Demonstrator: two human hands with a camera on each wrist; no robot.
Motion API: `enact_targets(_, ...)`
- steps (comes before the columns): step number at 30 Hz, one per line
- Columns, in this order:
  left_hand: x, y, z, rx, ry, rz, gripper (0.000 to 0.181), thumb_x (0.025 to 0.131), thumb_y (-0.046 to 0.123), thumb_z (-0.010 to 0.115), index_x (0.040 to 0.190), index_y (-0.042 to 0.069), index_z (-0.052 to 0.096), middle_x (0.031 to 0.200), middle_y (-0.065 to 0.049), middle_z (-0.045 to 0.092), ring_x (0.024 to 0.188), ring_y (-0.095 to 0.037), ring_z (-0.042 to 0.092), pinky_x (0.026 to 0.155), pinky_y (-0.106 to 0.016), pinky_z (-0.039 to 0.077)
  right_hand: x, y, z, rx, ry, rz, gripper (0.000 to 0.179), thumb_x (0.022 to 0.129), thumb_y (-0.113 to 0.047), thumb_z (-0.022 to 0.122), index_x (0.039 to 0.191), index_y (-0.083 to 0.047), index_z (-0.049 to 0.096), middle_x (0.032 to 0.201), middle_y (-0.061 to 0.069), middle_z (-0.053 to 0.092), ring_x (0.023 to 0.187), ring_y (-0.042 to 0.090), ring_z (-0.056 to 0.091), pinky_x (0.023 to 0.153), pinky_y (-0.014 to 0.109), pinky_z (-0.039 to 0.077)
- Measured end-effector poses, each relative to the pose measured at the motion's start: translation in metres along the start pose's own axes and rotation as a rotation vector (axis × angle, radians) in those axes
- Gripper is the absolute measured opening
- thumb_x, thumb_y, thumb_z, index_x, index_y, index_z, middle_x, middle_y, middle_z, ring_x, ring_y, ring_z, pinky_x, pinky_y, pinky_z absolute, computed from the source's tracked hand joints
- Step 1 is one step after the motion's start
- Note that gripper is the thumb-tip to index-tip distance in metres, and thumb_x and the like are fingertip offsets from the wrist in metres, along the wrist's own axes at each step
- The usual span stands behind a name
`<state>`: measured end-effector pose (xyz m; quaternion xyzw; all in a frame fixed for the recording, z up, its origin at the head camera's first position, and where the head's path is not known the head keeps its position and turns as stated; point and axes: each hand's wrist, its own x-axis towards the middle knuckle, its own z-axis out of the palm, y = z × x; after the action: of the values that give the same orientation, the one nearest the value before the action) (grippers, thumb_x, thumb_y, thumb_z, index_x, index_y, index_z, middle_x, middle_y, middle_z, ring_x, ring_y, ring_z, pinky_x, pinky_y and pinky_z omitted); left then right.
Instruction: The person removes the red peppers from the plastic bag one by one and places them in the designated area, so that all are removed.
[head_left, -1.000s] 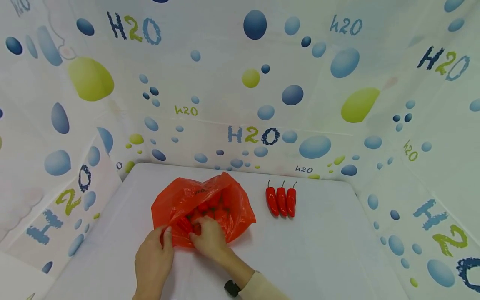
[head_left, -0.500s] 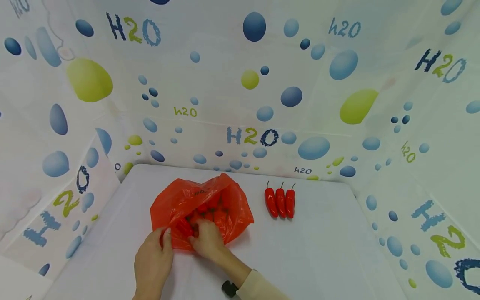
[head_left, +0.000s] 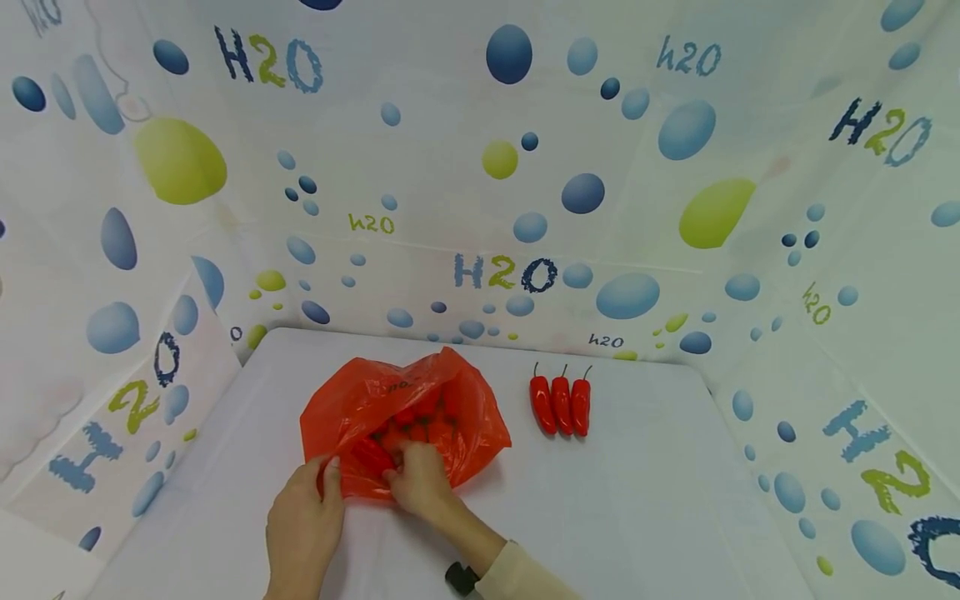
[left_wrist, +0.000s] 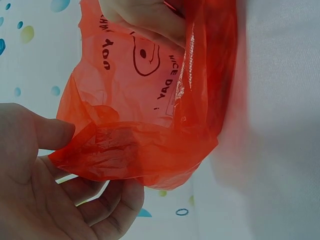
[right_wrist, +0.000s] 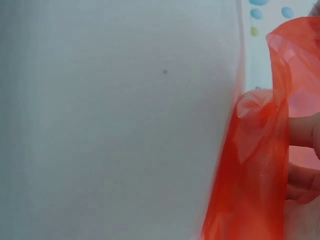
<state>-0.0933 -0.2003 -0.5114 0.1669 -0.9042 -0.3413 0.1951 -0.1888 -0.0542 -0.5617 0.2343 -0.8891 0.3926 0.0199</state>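
Pepper [head_left: 371, 454] | in bag [head_left: 483, 437], L of R hand [head_left: 423, 479] pinching it | L hand [head_left: 305, 517] grips bag

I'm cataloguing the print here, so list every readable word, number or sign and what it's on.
"H2O": backdrop, repeated.
"h2O": backdrop, repeated.
"O": backdrop, lone.
"YOU": red bag.
"NICE DAY !": red bag.
Too distorted or small to read: the bag's other print.

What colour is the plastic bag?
The plastic bag is translucent orange-red, best seen in the left wrist view.
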Motion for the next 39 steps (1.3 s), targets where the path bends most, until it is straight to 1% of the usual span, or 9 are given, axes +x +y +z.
enact_targets(4, 0.0, 0.0, -0.001, 0.0, 0.001, -0.001, 0.036, 0.109, 0.026, 0.052, 0.121, -0.003, 0.069, 0.116, -0.027, 0.071, 0.106, -0.054, 0.066, 0.086, -0.07, 0.05, -0.002, -0.001, -0.006, 0.06, -0.014, 0.044, 0.019, 0.088, -0.007, 0.08, 0.106, -0.005, 0.075, 0.073, -0.007, 0.061, 0.065, 0.003, 0.05, 0.059, 0.017, 0.046)
enact_targets(9, 0.0, 0.0, -0.002, 0.001, 0.006, 0.003, 0.035, 0.109, 0.025, 0.052, 0.12, -0.003, 0.069, 0.115, -0.027, 0.071, 0.105, -0.053, 0.066, 0.087, -0.069, 0.05, -0.005, -0.003, -0.016, 0.093, -0.009, 0.047, 0.026, 0.089, -0.005, 0.08, 0.114, -0.003, 0.074, 0.08, -0.003, 0.066, 0.069, 0.002, 0.054, 0.063, 0.017, 0.05)
enact_targets(13, 0.0, 0.001, -0.002, -0.002, 0.02, 0.007, 0.034, 0.108, 0.024, 0.052, 0.119, -0.004, 0.07, 0.114, -0.027, 0.071, 0.105, -0.054, 0.066, 0.086, -0.069, 0.049, -0.007, -0.002, -0.025, 0.159, -0.012, 0.066, 0.031, 0.09, -0.005, 0.08, 0.12, 0.0, 0.073, 0.086, 0.001, 0.069, 0.071, 0.003, 0.056, 0.067, 0.017, 0.053)
enact_targets(17, 0.0, 0.001, -0.003, 0.0, 0.018, 0.0, 0.035, 0.109, 0.024, 0.052, 0.12, -0.004, 0.07, 0.115, -0.027, 0.07, 0.106, -0.055, 0.066, 0.086, -0.07, 0.049, -0.009, 0.001, -0.033, 0.188, -0.004, 0.093, 0.031, 0.091, -0.007, 0.08, 0.121, -0.001, 0.073, 0.092, 0.004, 0.073, 0.074, 0.003, 0.062, 0.071, 0.018, 0.056)
enact_targets(24, 0.0, 0.0, -0.002, 0.013, -0.032, -0.031, 0.038, 0.109, 0.025, 0.051, 0.124, -0.005, 0.068, 0.119, -0.029, 0.069, 0.109, -0.054, 0.065, 0.089, -0.07, 0.049, -0.013, 0.004, -0.042, 0.197, 0.012, 0.106, 0.028, 0.093, -0.007, 0.078, 0.12, -0.001, 0.075, 0.1, 0.005, 0.077, 0.084, 0.007, 0.069, 0.074, 0.021, 0.059)
enact_targets(26, 0.0, -0.001, -0.001, 0.012, -0.032, -0.03, 0.038, 0.109, 0.025, 0.051, 0.124, -0.005, 0.068, 0.118, -0.028, 0.07, 0.108, -0.054, 0.065, 0.088, -0.07, 0.049, -0.014, 0.004, -0.045, 0.211, 0.022, 0.106, 0.027, 0.092, -0.007, 0.079, 0.118, 0.0, 0.076, 0.101, 0.007, 0.078, 0.085, 0.008, 0.07, 0.074, 0.021, 0.059)
enact_targets(31, 0.0, -0.001, 0.001, 0.005, -0.019, -0.021, 0.036, 0.109, 0.025, 0.052, 0.122, -0.004, 0.069, 0.116, -0.027, 0.07, 0.106, -0.053, 0.066, 0.087, -0.069, 0.05, -0.017, 0.005, -0.052, 0.284, 0.021, 0.146, 0.027, 0.092, -0.009, 0.079, 0.119, -0.002, 0.077, 0.102, 0.005, 0.078, 0.087, 0.009, 0.072, 0.076, 0.023, 0.06)
enact_targets(35, -0.001, -0.001, 0.001, 0.006, -0.018, -0.014, 0.036, 0.109, 0.025, 0.052, 0.121, -0.004, 0.069, 0.116, -0.027, 0.071, 0.105, -0.053, 0.066, 0.086, -0.07, 0.05, -0.02, 0.005, -0.06, 0.321, 0.021, 0.171, 0.028, 0.093, -0.01, 0.079, 0.12, -0.004, 0.077, 0.101, 0.003, 0.077, 0.085, 0.007, 0.071, 0.075, 0.024, 0.061)
enact_targets(39, -0.001, 0.0, 0.002, 0.002, -0.01, -0.006, 0.035, 0.109, 0.025, 0.052, 0.12, -0.004, 0.069, 0.114, -0.027, 0.071, 0.104, -0.053, 0.067, 0.084, -0.069, 0.05, -0.023, 0.004, -0.067, 0.346, 0.034, 0.18, 0.027, 0.093, -0.008, 0.078, 0.12, -0.003, 0.076, 0.1, 0.005, 0.077, 0.082, 0.007, 0.072, 0.074, 0.024, 0.061)
